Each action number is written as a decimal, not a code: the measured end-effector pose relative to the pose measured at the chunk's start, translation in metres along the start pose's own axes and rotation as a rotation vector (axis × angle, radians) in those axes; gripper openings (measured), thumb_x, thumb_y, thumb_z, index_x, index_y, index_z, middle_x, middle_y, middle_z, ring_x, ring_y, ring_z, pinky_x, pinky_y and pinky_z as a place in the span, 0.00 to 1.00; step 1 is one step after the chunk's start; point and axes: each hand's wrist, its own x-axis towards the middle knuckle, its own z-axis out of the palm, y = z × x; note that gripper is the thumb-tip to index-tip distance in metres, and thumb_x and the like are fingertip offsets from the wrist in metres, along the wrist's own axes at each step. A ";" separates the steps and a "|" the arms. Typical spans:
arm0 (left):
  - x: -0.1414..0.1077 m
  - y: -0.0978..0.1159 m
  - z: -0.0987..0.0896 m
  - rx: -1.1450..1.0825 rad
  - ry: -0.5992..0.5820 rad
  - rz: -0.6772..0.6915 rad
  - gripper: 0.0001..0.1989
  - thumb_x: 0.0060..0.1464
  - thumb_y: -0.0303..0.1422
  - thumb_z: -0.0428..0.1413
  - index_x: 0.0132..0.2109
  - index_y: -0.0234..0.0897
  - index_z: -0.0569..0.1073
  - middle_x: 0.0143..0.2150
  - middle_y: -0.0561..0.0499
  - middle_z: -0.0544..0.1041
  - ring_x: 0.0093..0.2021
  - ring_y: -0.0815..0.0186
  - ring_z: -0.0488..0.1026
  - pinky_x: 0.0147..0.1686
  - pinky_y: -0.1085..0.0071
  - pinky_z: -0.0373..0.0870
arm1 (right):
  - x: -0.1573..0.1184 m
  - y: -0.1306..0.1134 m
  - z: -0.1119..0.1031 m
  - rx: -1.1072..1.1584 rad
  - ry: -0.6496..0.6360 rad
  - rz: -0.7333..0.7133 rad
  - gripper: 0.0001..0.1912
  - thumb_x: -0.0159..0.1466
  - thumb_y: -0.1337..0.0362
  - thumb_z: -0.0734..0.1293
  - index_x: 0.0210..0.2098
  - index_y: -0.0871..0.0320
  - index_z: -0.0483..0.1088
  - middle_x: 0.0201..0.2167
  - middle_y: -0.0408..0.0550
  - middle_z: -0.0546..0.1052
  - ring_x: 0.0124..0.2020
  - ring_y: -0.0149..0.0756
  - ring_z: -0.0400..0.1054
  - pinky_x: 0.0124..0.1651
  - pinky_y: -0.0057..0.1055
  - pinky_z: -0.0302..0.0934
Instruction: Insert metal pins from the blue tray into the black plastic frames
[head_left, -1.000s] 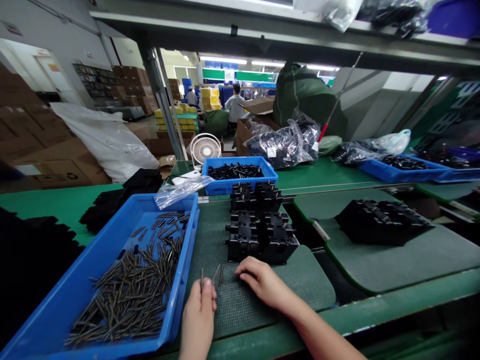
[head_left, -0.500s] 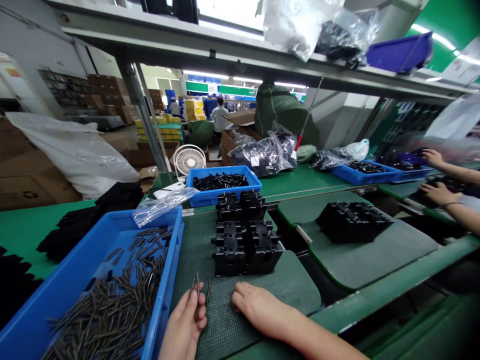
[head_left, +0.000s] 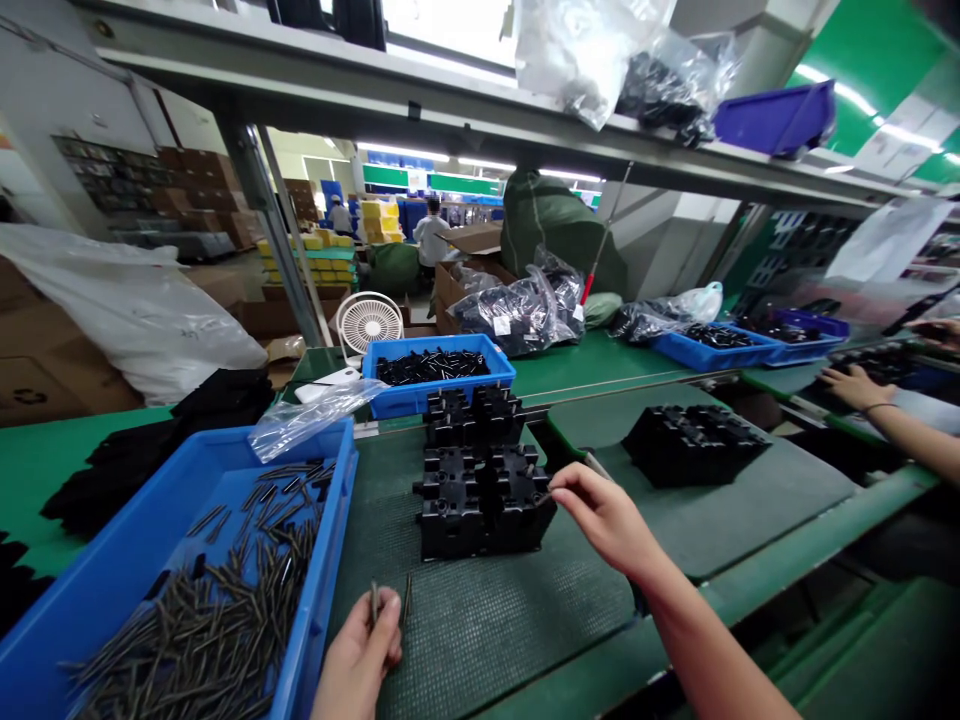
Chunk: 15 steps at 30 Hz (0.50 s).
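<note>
Closed around a few thin dark metal pins (head_left: 374, 602), my left hand (head_left: 358, 650) is low over the green textured mat (head_left: 510, 620). Another pin (head_left: 406, 598) shows just beside its fingers. My right hand (head_left: 611, 515) pinches a small thin pin (head_left: 543, 496) at the right edge of a black plastic block (head_left: 454, 520). The block has knobs and notches on top and stands on the mat. A similar black block (head_left: 448, 418) sits right behind it. The fingertips partly hide the pin's end.
To the left stands a blue bin (head_left: 341, 510) of loose pins. Behind the blocks is a blue tray (head_left: 390, 402) of small black parts. Another black block (head_left: 694, 455) rests on the mat to the right. A co-worker's hand (head_left: 859, 388) works at the far right.
My right hand has moved up and right from the mat to the block's right edge with a pin. My left hand has shifted slightly down and left, still gripping pins. The view has tilted slightly.
</note>
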 end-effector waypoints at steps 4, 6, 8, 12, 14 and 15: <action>0.009 -0.005 -0.004 0.500 0.035 0.065 0.18 0.53 0.48 0.51 0.41 0.39 0.70 0.38 0.48 0.76 0.42 0.57 0.73 0.43 0.65 0.66 | 0.006 0.007 -0.004 -0.078 0.015 -0.027 0.07 0.66 0.61 0.60 0.35 0.57 0.67 0.31 0.45 0.70 0.33 0.34 0.64 0.37 0.30 0.58; 0.009 -0.005 -0.005 0.702 0.040 0.073 0.16 0.55 0.45 0.48 0.42 0.40 0.69 0.45 0.45 0.76 0.48 0.54 0.72 0.47 0.61 0.65 | 0.006 0.009 -0.003 -0.098 0.001 -0.035 0.07 0.67 0.62 0.60 0.35 0.57 0.67 0.31 0.45 0.70 0.34 0.34 0.64 0.37 0.30 0.58; 0.007 -0.004 -0.003 0.897 0.062 0.113 0.15 0.56 0.44 0.46 0.44 0.40 0.67 0.48 0.44 0.75 0.48 0.51 0.72 0.46 0.59 0.66 | 0.005 0.012 -0.001 -0.111 -0.010 -0.038 0.07 0.67 0.62 0.60 0.35 0.57 0.66 0.32 0.45 0.70 0.34 0.34 0.64 0.38 0.30 0.58; 0.000 -0.001 0.006 1.160 0.087 0.214 0.13 0.58 0.40 0.46 0.45 0.38 0.67 0.47 0.42 0.74 0.47 0.50 0.73 0.42 0.58 0.67 | 0.006 0.019 0.002 -0.114 -0.058 -0.052 0.06 0.67 0.63 0.61 0.35 0.57 0.67 0.33 0.45 0.71 0.36 0.35 0.65 0.40 0.31 0.59; -0.002 0.000 0.008 1.212 0.081 0.248 0.11 0.59 0.36 0.43 0.42 0.38 0.68 0.44 0.42 0.76 0.43 0.51 0.74 0.40 0.59 0.67 | 0.005 0.018 0.004 -0.126 -0.088 -0.079 0.05 0.66 0.63 0.62 0.39 0.56 0.68 0.36 0.46 0.70 0.39 0.35 0.65 0.42 0.31 0.59; -0.003 0.000 0.008 1.216 0.079 0.256 0.11 0.60 0.35 0.42 0.41 0.38 0.68 0.42 0.43 0.76 0.42 0.51 0.74 0.39 0.59 0.67 | 0.004 0.014 0.004 -0.131 -0.094 -0.092 0.06 0.66 0.63 0.62 0.41 0.56 0.68 0.38 0.47 0.70 0.40 0.35 0.65 0.42 0.31 0.59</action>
